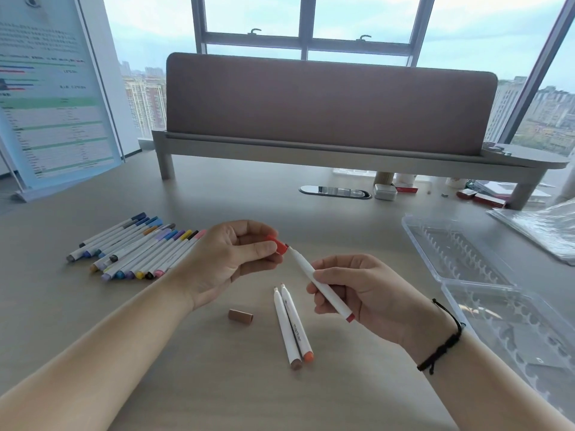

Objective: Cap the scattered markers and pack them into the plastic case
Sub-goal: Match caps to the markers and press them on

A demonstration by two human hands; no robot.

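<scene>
The plastic case (460, 253) is clear and glossy, the counter (217, 194) smooth and matt; the markers (292, 325) have smooth white plastic barrels, the divider (326, 104) looks like cloth.

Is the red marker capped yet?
Not yet. The left hand holds the red cap just at the red marker tip.

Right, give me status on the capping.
Left hand pinches red cap at red marker tip; right hand holds barrel. Two uncapped markers, brown cap on desk. Case open, nothing blocking.
</scene>
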